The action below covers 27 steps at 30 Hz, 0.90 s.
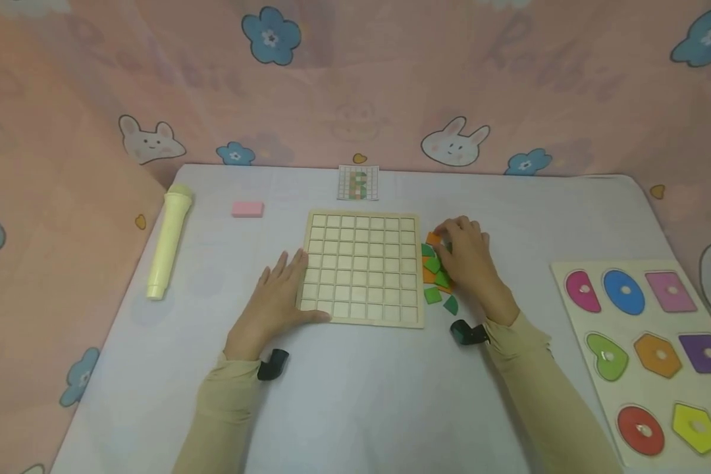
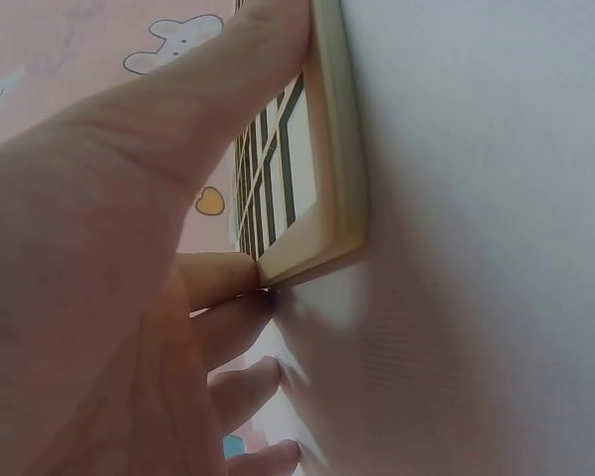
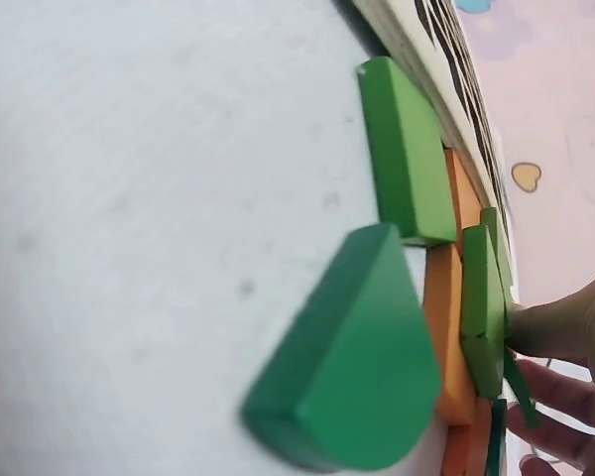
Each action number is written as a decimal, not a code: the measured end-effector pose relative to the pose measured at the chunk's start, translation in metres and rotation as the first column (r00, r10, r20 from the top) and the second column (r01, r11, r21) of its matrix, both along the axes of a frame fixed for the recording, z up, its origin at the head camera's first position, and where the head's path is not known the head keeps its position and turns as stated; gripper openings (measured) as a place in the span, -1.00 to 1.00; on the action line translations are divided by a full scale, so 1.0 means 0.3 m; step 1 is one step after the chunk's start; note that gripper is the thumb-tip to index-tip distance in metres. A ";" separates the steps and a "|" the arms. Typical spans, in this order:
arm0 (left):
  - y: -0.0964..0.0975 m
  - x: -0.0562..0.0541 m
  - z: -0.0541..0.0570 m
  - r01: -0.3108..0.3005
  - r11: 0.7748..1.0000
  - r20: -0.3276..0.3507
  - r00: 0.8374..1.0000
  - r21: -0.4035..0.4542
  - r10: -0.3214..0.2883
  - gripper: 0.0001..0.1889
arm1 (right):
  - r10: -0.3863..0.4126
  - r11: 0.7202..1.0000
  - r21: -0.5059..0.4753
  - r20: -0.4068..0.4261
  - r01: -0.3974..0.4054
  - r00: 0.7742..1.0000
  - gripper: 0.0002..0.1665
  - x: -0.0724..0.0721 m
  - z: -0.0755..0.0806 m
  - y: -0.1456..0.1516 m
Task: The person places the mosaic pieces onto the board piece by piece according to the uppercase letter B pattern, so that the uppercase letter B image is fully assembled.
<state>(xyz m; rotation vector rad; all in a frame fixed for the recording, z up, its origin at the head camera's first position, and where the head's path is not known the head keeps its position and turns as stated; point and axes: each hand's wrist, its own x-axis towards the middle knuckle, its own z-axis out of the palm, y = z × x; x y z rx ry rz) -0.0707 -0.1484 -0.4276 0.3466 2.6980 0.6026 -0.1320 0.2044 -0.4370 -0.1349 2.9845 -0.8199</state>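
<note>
A wooden grid board [image 1: 362, 325] with rows of pale square cells lies at mid-table. My left hand [image 1: 278, 296] rests at its near left corner, fingers spread along the left side and thumb along the front edge. In the left wrist view, fingertips [image 2: 240, 283] touch the board's corner [image 2: 342, 233]. My right hand [image 1: 468, 257] is over a small pile of green and orange blocks beside the board's right edge. Its thumb and fingers pinch a dark green block [image 3: 521, 392]. Closer in, a light green block [image 1: 432, 295] and a dark green quarter-round block [image 1: 451, 305] lie on the cloth.
Behind the board lies a small pattern card [image 1: 358, 183]. A pink block [image 1: 247, 209] and a pale yellow microphone-shaped stick [image 1: 168, 243] lie to the left. On the right sits a shape puzzle board [image 1: 616, 316] with knobbed pieces. Patterned pink cloth [image 1: 355, 85] hangs behind the white table.
</note>
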 end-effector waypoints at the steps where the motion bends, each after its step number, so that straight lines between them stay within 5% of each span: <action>1: 0.001 0.002 0.002 0.000 1.000 0.000 1.000 -0.002 0.000 0.37 | 0.004 1.000 -0.004 0.004 -0.004 1.000 -0.68 -0.004 0.002 -0.002; 7: 0.003 0.008 0.001 -0.004 1.000 -0.003 1.000 -0.004 0.004 0.38 | 0.018 0.994 -0.106 0.025 -0.015 1.000 -0.77 -0.022 0.016 -0.013; 14: 0.011 0.008 -0.003 -0.011 1.000 -0.007 1.000 -0.013 0.011 0.38 | 0.020 0.949 -0.314 -0.016 -0.024 1.000 -0.79 -0.034 0.027 -0.098; 21: 0.020 0.014 0.000 -0.013 0.999 -0.009 1.000 -0.030 0.013 0.36 | 0.095 0.914 -0.399 0.040 -0.071 0.995 -0.79 -0.044 0.018 -0.237; 27: 0.018 0.014 0.002 -0.010 0.999 -0.020 1.000 -0.045 0.009 0.36 | 0.146 0.899 -0.422 0.032 -0.118 0.989 -0.80 -0.098 0.012 -0.333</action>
